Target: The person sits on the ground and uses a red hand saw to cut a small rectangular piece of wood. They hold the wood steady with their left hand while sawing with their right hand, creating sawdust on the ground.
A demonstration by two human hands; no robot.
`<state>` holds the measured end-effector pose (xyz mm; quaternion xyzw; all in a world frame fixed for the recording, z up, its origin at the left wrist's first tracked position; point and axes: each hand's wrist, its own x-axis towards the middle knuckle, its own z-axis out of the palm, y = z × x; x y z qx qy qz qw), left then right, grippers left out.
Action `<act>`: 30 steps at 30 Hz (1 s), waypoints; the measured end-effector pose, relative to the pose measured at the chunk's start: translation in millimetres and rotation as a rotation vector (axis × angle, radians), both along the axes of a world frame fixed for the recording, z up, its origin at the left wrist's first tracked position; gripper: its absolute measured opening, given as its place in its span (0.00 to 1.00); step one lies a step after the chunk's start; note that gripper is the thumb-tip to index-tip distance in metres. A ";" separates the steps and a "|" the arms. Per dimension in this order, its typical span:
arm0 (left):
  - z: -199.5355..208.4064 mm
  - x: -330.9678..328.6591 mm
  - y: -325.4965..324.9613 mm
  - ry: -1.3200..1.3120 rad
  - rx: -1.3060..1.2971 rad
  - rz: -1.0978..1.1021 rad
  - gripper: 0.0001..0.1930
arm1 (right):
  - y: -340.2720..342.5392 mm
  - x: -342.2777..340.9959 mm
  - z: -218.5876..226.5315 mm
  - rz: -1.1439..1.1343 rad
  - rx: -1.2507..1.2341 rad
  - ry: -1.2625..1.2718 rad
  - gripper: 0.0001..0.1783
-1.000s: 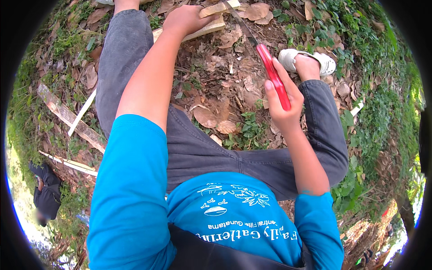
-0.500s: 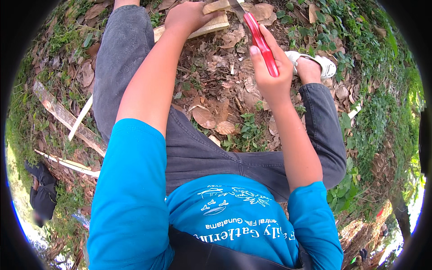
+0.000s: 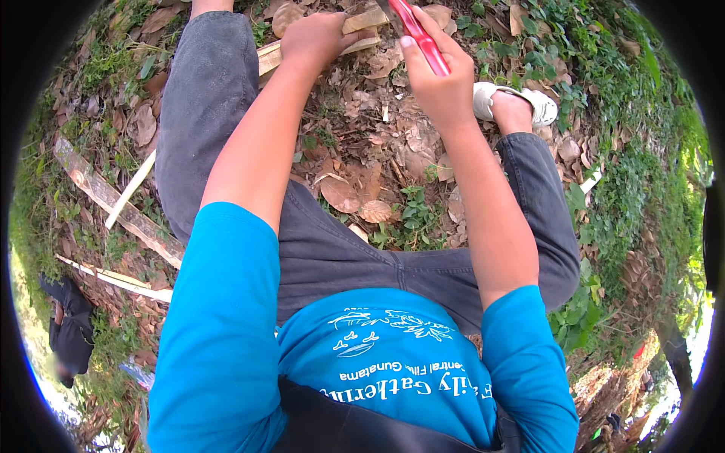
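At the top of the view my left hand (image 3: pixel 316 44) is closed on a pale strip of split wood (image 3: pixel 365 20), pressing it over another split piece (image 3: pixel 269 59) on the ground. My right hand (image 3: pixel 444 81) is wrapped round the glossy red handle of a bladed tool (image 3: pixel 423 39), with the thumb lying along the grip. Its metal blade meets the right end of the wood. Most of that blade runs out of the upper edge, so I cannot tell whether it is a saw or a knife.
Dry leaves (image 3: pixel 341 195) and green plants cover the ground. Left of my bent knee lie a bark-covered length of wood (image 3: pixel 102 189) and pale strips (image 3: pixel 132 189). My shoe (image 3: pixel 521 106) rests at the right. Farther left is a person in dark clothes (image 3: pixel 69 321).
My right hand and the red-handled tool have moved forward and slightly left, taking more of the blade out of view. My left hand has shifted slightly back toward me with the wood.
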<state>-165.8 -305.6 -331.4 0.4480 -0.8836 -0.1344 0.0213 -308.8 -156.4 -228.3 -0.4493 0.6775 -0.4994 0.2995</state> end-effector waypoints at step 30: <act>5.8 9.9 -6.1 0.028 0.038 0.065 0.25 | 138.5 -17.0 93.4 0.055 0.182 0.080 0.27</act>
